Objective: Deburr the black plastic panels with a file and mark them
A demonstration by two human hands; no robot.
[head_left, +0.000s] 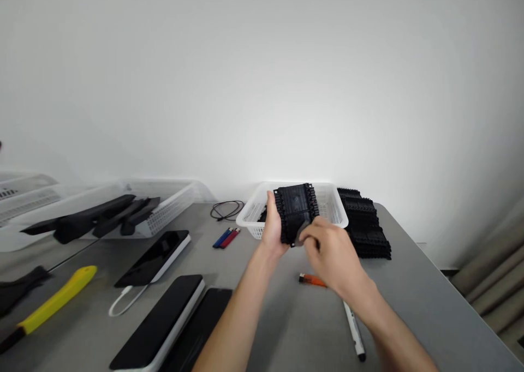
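My left hand [273, 225] grips a black plastic piece [295, 202] with toothed sides, holding it tilted up in front of a white basket [262, 233]. The thumb lies along its left edge. My right hand [327, 246] is closed in a pinch at the piece's lower right corner. Between its fingers is a small thin grey piece [302, 233], blurred, whose kind I cannot make out. It appears to touch the black piece's surface. Similar black pieces [366, 225] lie stacked right of the basket. Below my right hand are an orange lighter [313, 280] and a white marker [354, 331].
To the left lie phones [161, 320], a white cable [118, 305], and a yellow-handled tool [61, 298]. Blue [222, 237] and red lighters [230, 238] rest near a coiled black cable [227, 211]. Long black parts [94, 216] lie across another white basket [174, 205] by the wall.
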